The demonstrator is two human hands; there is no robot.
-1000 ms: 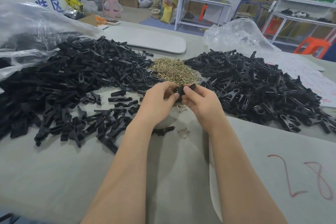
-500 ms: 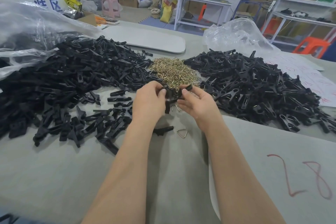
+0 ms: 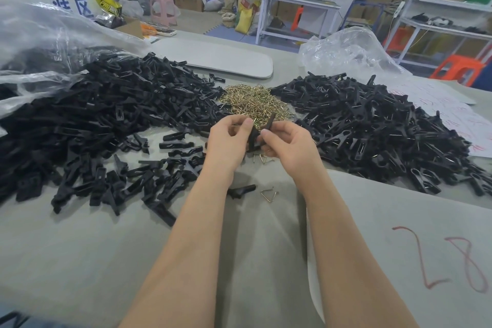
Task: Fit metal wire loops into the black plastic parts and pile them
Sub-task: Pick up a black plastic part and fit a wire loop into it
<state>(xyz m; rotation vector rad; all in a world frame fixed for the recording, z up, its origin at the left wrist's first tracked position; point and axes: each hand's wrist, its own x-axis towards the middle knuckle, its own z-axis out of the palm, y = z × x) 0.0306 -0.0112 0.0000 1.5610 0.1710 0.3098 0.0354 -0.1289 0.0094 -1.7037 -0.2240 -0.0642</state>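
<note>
Gripping one black plastic part [image 3: 270, 121] between them, the left hand [image 3: 227, 141] and right hand [image 3: 291, 145] hover low over the grey table [image 3: 80, 261], fingers and thumbs of both curled round the piece. To the left, the big heap of bare parts [image 3: 93, 114] lies as it did a second ago, as do the finished pile [image 3: 372, 128] on the right, where glints of wire show among the black, and the brass-coloured mound of wire loops [image 3: 255, 104] between the two. What has changed is in the hands. A second ago they were pressed close together with the part lying level between them; now they have drawn slightly apart and the part has swung upright, its tip tilted toward the wire mound. That suggests the pressing-in is over and the piece is being turned or checked, though whether a loop sits inside it cannot be told from here. If it does, the part is probably bound for the right-hand pile. A stray part [image 3: 241, 190] and a loose triangular loop [image 3: 269, 194] rest on the table nearer the person, untouched.
</note>
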